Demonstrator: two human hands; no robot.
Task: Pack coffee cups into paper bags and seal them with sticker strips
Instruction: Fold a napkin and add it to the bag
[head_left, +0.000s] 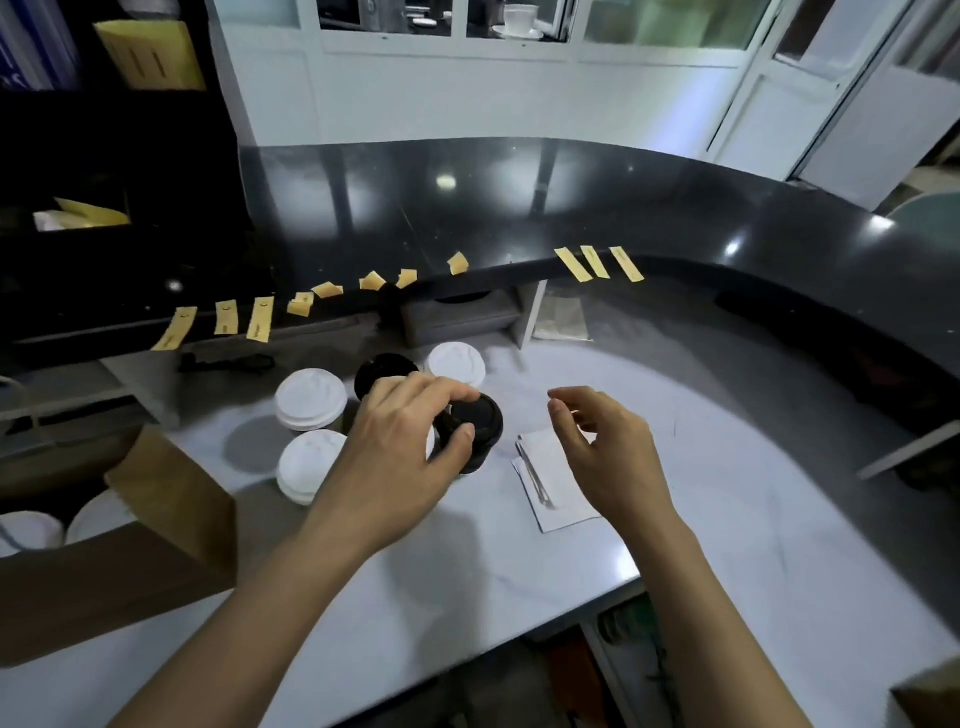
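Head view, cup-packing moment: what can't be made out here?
- Black-lidded cup: its side is covered by the left hand gripping it.
- Paper bag: cut off by the left edge; only two white lids show inside.
- Sticker strips: print too small to read.
- Right hand: holds nothing visible.

The desk (727, 519) lies bare along its right side and near edge, giving open passage there. Toward the far left, a cluster of lidded cups (310, 397) crowds the surface, standing close together with little room between them. An open paper bag (156, 519) blocks the left edge, with two white-lidded cups (98, 514) inside it. White paper sheets (556, 483) lie flat near the middle, just right of the cluster. A raised dark counter (571, 208) walls the far edge, sticker strips (260, 318) hanging over its rim, so approach from behind is closed.
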